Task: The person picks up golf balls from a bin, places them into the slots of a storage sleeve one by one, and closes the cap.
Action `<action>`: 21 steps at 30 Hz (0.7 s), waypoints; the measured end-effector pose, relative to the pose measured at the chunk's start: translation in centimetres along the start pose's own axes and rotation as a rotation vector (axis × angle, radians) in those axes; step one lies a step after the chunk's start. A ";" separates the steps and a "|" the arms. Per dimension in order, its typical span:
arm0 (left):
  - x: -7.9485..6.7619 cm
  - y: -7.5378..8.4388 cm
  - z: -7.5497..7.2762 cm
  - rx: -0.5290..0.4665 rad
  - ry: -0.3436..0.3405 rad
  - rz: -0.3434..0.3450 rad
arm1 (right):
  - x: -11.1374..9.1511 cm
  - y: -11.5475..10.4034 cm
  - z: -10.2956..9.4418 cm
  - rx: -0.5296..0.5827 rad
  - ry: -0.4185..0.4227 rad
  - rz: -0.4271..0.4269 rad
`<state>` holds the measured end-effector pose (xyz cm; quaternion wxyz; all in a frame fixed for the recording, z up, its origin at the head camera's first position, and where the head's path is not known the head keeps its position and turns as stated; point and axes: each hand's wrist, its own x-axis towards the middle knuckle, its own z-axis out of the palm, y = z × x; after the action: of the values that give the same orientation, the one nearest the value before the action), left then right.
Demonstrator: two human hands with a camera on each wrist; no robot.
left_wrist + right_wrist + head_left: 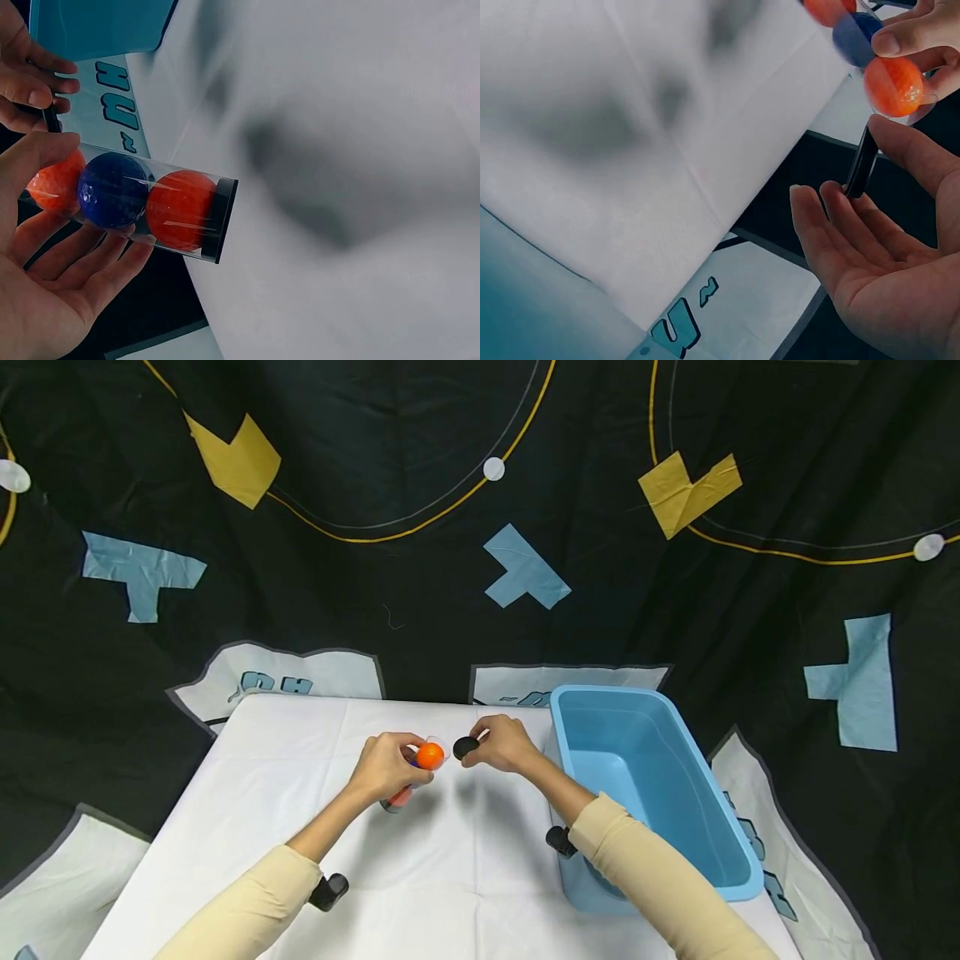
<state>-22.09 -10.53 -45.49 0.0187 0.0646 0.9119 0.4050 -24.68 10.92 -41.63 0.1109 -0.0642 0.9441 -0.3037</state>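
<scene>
My left hand [385, 767] grips a clear plastic tube [161, 171] above the table, thumb on one side and fingers on the other. Inside it sit an orange ball [894, 86] at the uncapped end, a dimpled blue ball [114, 190] in the middle and a red-orange ball [180, 208] by the black base [219, 221]. Just to the right, my right hand [506, 743] pinches a round black cap [465, 747] between thumb and fingertips. In the head view a small gap separates the cap from the tube's mouth.
On the right of the white-covered table [300, 760] stands a deep light-blue bin [558, 714], partly behind my right forearm. A black curtain [420, 610] with blue and yellow tape pieces hangs beyond the table. Black wrist cameras show beneath both sleeves.
</scene>
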 end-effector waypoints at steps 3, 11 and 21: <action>0.0 0.2 0.3 0.011 -0.008 0.004 | -0.2 0.1 -0.1 0.011 -0.014 0.006; 0.0 0.7 0.7 0.018 -0.016 0.009 | -0.7 0.5 -0.7 0.016 -0.009 -0.003; -0.1 1.0 1.1 0.015 -0.025 0.003 | -1.0 0.8 -1.3 0.041 -0.016 -0.038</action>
<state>-21.83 -9.09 -45.45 0.0289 0.0713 0.9145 0.3972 -24.11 12.43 -40.93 0.1137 -0.0823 0.9353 -0.3247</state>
